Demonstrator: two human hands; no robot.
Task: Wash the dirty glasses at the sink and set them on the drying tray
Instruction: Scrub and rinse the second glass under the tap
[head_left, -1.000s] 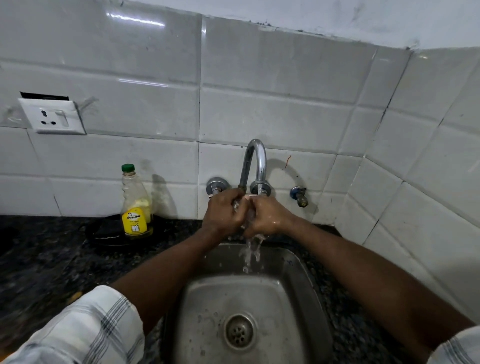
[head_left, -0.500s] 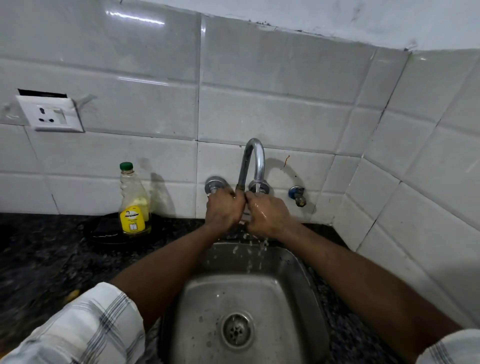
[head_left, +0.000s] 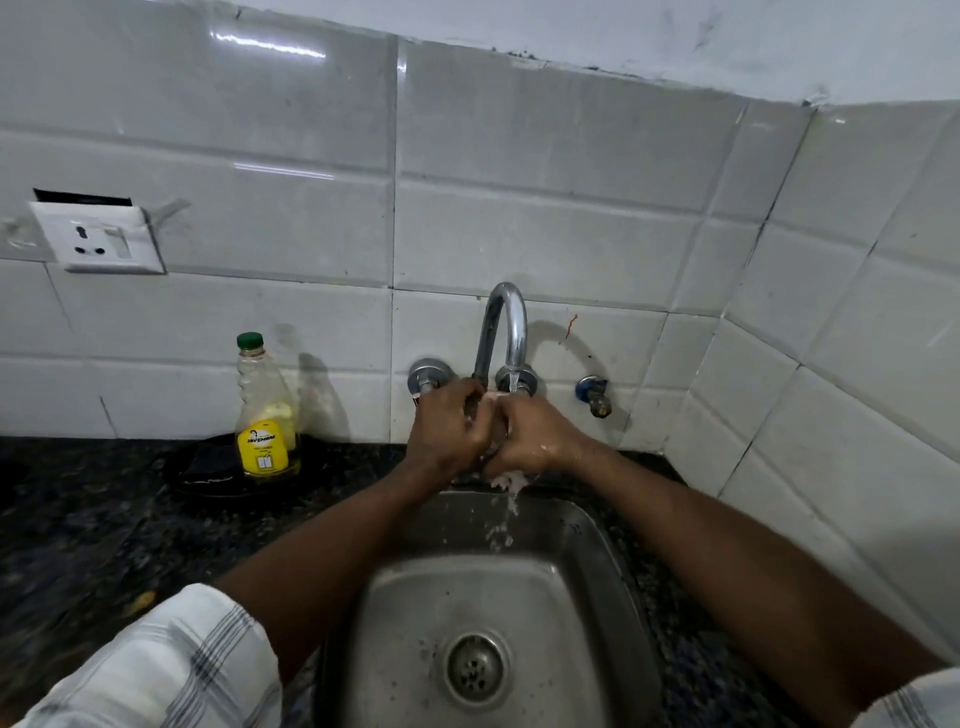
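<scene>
Both hands meet under the curved steel tap (head_left: 506, 322), above the back rim of the steel sink (head_left: 415, 597). My left hand (head_left: 449, 431) has its fingers curled against my right hand (head_left: 535, 439), whose fingers are curled too. Water runs from the spout onto the hands and splashes down into the basin. No glass shows in or between the hands, and none is anywhere in view. The inner sides of both hands are hidden.
A soap bottle (head_left: 266, 415) with a green cap and yellow label stands on a black tray (head_left: 208, 467) left of the tap. The dark stone counter (head_left: 78, 519) surrounds the sink. A small valve (head_left: 595, 395) sticks out of the tiled wall on the right. The drain (head_left: 474, 665) is open.
The hands stay together under the running water, shifting slightly against each other. The splash below them has changed shape.
</scene>
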